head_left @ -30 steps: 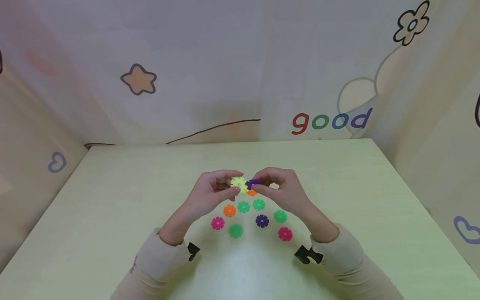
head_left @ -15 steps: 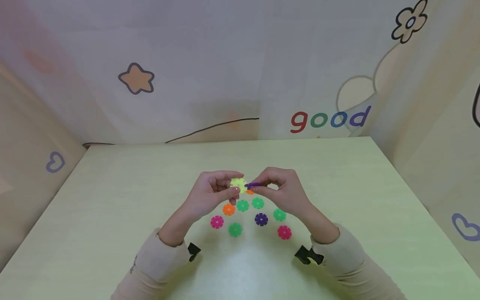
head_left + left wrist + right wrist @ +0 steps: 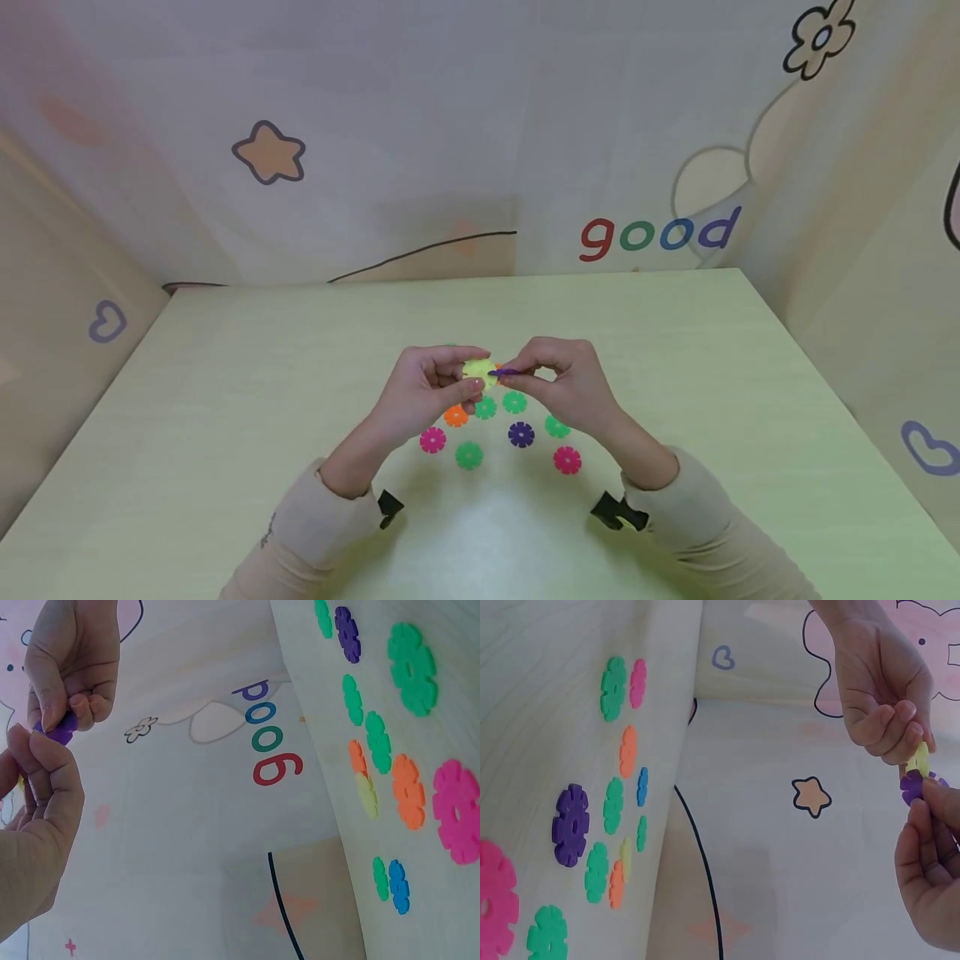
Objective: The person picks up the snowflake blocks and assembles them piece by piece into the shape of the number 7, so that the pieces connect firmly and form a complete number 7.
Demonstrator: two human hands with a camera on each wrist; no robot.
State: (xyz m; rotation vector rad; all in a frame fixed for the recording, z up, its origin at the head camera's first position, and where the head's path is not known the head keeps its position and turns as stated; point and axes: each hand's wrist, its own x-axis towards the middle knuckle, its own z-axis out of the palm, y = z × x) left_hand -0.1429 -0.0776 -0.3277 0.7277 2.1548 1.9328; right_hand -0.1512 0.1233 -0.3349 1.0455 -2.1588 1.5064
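Pinching, one apiece: left hand [image 3: 423, 392], yellow notched plastic-looking disc [image 3: 477, 371]; right hand [image 3: 576, 379], purple notched disc [image 3: 912, 787], edges meeting above pale green surface [image 3: 300, 342]. Probably light, stiff, slightly slippery; best held by outer rims, meeting slots uncovered.

A pale green table [image 3: 187, 433] runs back to a light cloth [image 3: 420, 125] hanging at the far side, with more cloth on the left and right. Printed on the far cloth are an orange star [image 3: 268, 153] to the left, the word "good" [image 3: 664, 237] to the right (each letter a different colour, though the two blues are close), a flower [image 3: 821, 37] farther up, and a black line [image 3: 420, 249] curving low. A purple outlined heart [image 3: 107, 322] marks the left cloth, a second heart [image 3: 930, 448] the right.
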